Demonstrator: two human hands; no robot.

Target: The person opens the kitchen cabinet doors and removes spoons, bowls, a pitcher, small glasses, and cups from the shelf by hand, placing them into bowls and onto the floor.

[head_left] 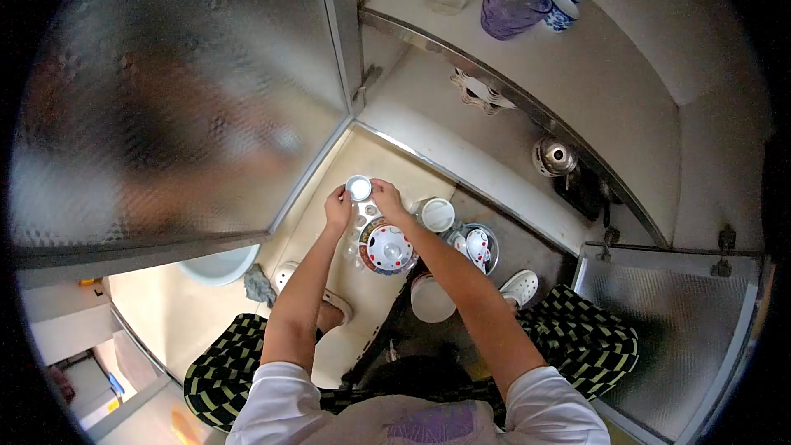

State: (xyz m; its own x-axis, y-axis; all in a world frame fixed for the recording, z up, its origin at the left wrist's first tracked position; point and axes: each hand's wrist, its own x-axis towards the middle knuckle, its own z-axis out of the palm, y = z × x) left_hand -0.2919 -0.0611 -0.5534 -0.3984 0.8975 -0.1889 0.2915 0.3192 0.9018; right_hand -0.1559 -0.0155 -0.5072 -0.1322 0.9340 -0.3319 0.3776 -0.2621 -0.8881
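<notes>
A small white cup (359,188) is held between my left hand (338,208) and my right hand (386,196), with the fingers of each closed on its sides. Just below it on the floor lies a clear tray (365,213) with round hollows. A dish with red and black dots (390,249) sits next to the tray, under my forearms. Right of my right wrist is a white lidded container (437,214). Beyond that, a metal bowl (492,249) holds dotted white crockery (477,244).
A frosted glass door (189,115) stands open at the left. On the cabinet shelf (610,99) are a purple cup (509,10) and blue-patterned cups (561,10); a metal kettle (554,156) is below. A pale basin (221,265) and grey cloth (259,287) lie at left.
</notes>
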